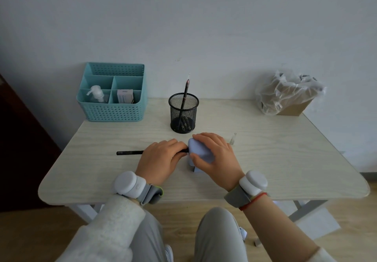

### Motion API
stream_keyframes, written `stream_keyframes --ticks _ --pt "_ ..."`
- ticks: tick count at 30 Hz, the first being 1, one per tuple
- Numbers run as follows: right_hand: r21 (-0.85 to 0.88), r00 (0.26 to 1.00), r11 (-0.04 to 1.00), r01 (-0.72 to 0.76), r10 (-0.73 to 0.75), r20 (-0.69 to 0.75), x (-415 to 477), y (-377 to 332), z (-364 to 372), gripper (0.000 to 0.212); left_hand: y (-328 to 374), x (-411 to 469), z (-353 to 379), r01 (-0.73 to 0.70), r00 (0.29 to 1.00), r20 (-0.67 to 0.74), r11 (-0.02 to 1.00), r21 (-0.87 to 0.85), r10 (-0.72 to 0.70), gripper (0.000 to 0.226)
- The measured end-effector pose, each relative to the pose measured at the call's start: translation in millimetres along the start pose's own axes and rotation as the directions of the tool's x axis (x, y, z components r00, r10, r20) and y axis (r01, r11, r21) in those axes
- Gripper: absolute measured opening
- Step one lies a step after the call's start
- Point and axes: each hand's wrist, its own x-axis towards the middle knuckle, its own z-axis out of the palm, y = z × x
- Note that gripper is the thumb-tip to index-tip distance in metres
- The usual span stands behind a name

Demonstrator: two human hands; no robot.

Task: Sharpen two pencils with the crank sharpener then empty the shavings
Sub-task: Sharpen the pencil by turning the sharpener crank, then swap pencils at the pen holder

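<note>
1. The sharpener [201, 152] stands near the middle of the table [285, 159], a little toward the front edge. The right hand [216, 155] lies over its top, fingers and thumb curled round the body in a firm grip. We judge the grip is there to pin it down so it does not slide when the pencil pushes in.
2. The left hand [161, 157] is closed round the pencil [130, 152] near its tip end. The pencil lies level, along the front edge, with its free end toward the left edge and its other end meeting the sharpener's left face. Holding it close to the opening should give a straight push.
3. We cannot tell how far the tip is in, because the hands hide the opening. The crank is not visible either.
4. We take this to be the feeding of a pencil, with cranking to come. For that, one hand must find the crank while the other steadies the body.
5. A second pencil [186, 90] leans in the cup [183, 113] near the middle of the back edge, within easy reach. A small clear cap [233, 139] stands just beside the right hand, toward the right edge.
6. The bin [287, 94], lined with a plastic bag, sits at the back right corner and is probably where the shavings go. The organizer [114, 109] sits at the back left corner, out of the way.
</note>
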Motion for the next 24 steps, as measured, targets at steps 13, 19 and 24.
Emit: stream_keyframes --ticks 13,19,24 --pt "0.022 1.000 1.000 0.006 -0.006 -0.008 1.5 2.0 2.2 0.046 -3.5 2.3 -2.6 0.023 0.999 0.027 0.998 -0.056 -0.022 0.013" --pt "0.032 1.000 0.999 0.007 -0.007 -0.006 1.8 1.4 1.6 0.045 -10.8 1.2 -5.5 0.062 0.996 0.058 0.998 -0.023 -0.061 0.017" --pt "0.043 1.000 0.999 0.008 -0.008 -0.009 1.8 0.7 1.8 0.044 -20.4 -4.6 -15.2 0.093 0.995 0.034 0.996 0.004 -0.093 0.016"
